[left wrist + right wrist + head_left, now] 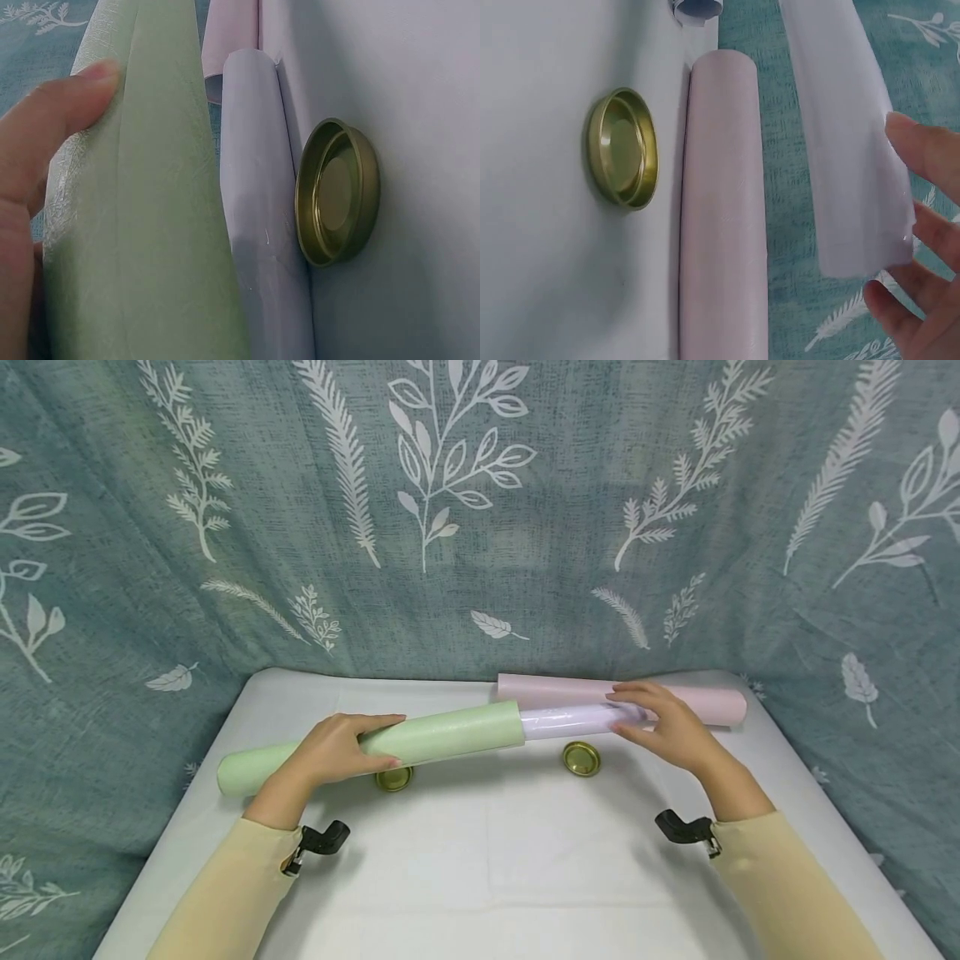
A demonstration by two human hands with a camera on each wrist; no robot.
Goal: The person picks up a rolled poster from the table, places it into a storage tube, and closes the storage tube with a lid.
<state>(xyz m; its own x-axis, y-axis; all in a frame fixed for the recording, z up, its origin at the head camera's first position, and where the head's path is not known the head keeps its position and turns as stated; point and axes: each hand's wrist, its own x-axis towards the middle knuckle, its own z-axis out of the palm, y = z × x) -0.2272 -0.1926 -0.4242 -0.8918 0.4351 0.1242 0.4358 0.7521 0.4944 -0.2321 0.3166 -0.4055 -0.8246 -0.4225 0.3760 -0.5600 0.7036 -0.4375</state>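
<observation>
My left hand grips a pale green textured roll that lies slanted above the white table; its thumb presses the green roll. A glossy lilac roll sticks out of the green roll's right end. My right hand holds the lilac roll's far end, fingers over it and thumb beneath. In the right wrist view the fingers lie at the end of the lilac roll. In the left wrist view the lilac roll runs beside the green one.
A pink roll lies along the table's back right edge, also visible as the pink roll. Two gold lids rest open side up: one lid under the green roll, another lid near the lilac roll. A leaf-print curtain hangs behind.
</observation>
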